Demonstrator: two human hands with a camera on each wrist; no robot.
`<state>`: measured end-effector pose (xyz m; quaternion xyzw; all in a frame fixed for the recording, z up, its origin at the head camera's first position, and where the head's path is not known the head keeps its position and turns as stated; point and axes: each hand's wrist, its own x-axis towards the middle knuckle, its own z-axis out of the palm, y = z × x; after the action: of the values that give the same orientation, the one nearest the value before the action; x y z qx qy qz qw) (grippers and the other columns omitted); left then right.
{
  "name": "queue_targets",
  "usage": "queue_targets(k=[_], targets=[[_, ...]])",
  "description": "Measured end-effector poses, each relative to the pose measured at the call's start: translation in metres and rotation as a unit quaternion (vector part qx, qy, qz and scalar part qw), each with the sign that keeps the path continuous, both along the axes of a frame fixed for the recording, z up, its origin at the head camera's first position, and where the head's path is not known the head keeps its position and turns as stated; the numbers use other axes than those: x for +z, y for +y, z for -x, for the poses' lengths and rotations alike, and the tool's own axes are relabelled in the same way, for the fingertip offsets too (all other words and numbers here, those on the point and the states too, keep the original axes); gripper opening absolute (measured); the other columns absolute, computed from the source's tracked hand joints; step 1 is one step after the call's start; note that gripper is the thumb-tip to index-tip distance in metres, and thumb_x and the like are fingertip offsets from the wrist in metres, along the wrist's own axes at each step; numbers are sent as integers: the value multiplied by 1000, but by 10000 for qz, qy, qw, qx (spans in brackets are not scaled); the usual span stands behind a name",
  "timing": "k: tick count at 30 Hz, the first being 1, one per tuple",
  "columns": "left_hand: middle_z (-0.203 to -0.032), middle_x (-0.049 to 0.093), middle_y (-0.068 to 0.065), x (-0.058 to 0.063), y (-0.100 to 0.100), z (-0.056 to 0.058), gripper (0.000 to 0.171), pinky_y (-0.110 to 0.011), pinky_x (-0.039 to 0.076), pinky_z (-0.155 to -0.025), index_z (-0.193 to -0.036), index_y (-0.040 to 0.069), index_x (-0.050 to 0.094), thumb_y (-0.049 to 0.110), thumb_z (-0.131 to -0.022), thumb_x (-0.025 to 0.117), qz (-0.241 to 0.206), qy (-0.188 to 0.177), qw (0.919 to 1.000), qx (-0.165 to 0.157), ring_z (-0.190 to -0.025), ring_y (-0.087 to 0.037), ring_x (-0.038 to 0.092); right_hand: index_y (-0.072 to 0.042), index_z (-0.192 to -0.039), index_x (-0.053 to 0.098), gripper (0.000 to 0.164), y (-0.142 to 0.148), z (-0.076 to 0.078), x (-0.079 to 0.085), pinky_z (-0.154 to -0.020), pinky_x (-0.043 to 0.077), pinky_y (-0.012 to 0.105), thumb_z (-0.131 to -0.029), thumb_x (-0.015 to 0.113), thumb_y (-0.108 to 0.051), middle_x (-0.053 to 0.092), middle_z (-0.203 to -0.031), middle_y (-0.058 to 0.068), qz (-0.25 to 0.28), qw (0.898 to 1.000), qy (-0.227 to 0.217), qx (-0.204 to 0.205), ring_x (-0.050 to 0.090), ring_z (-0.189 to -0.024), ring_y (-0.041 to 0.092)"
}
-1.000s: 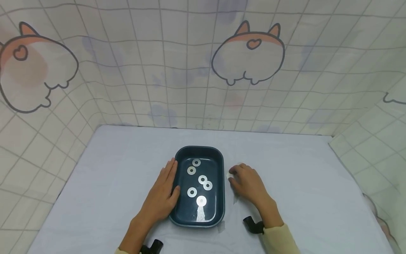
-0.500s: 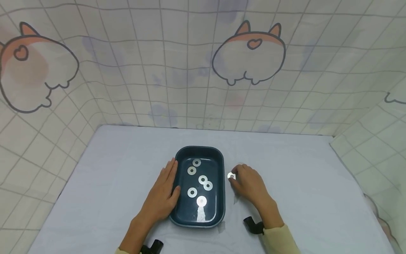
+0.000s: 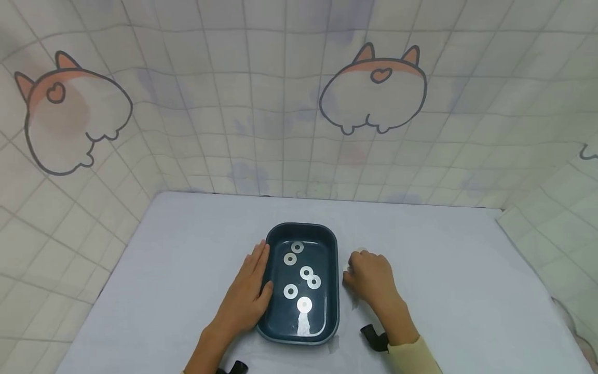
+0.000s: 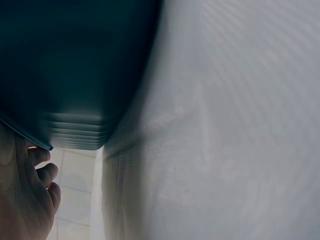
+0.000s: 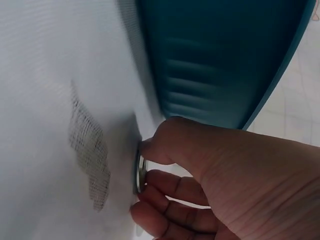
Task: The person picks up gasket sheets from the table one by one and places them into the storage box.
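A dark blue rectangular tray (image 3: 322,324) stands on the white-covered table, with several flat metal washers (image 3: 285,291) lying spread inside it. Two of these overlap. My left hand (image 3: 245,298) lies along the tray's left side, fingers straight, touching its rim. Just right of the tray, my right hand (image 3: 374,279) is down at the table. In the right wrist view its thumb and fingers pinch a washer (image 5: 141,174), seen nearly edge-on. From the head view the hand mostly hides that washer. A small pale thing (image 3: 361,249) peeks out beyond the knuckles, mostly hidden.
Greyish patches (image 3: 333,344) mark the white cloth by the tray's near right corner and under my right wrist. A black wrist-worn device (image 3: 374,337) sits at each wrist. A tile-patterned curtain (image 3: 280,130) with cartoon animals hangs behind the table.
The whole head view has shifted down and to the right. My right fingers have closed in over the washer, covering most of it. The left hand stays against the tray.
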<state>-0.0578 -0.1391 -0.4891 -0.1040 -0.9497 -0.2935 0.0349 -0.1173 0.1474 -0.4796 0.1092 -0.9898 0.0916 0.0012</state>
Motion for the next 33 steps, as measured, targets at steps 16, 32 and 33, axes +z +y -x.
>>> queue_targets(k=[16, 32, 33], targets=[[-180, 17, -2, -5, 1, 0, 83, -57, 24, -135, -172, 16, 15, 19, -100, 58, 15, -12, 10000, 14, -168, -24, 18, -7, -80, 70, 22, 1, -4, -6, -58, 46, 32, -76, 87, -21, 59, -65, 3, 75, 9994, 311, -133, 52, -60, 17], [-180, 17, -3, -4, -1, -2, 84, -57, 24, -135, -172, 16, 14, 19, -101, 58, 55, -22, 10000, -55, -167, -28, 21, -8, -101, 77, 26, 21, -3, -8, -87, 59, 44, -80, 82, -21, 75, -93, 5, 671, 9974, -137, 218, 66, -88, 23], [-180, 16, -2, -3, -1, -2, 84, -57, 24, -135, -172, 16, 14, 19, -101, 58, 38, -26, 10000, -60, -167, -28, 20, -8, -101, 77, 25, 21, -3, -8, -88, 59, 44, -80, 82, -21, 76, -94, 5, 708, 9972, -108, 228, 66, -88, 24]])
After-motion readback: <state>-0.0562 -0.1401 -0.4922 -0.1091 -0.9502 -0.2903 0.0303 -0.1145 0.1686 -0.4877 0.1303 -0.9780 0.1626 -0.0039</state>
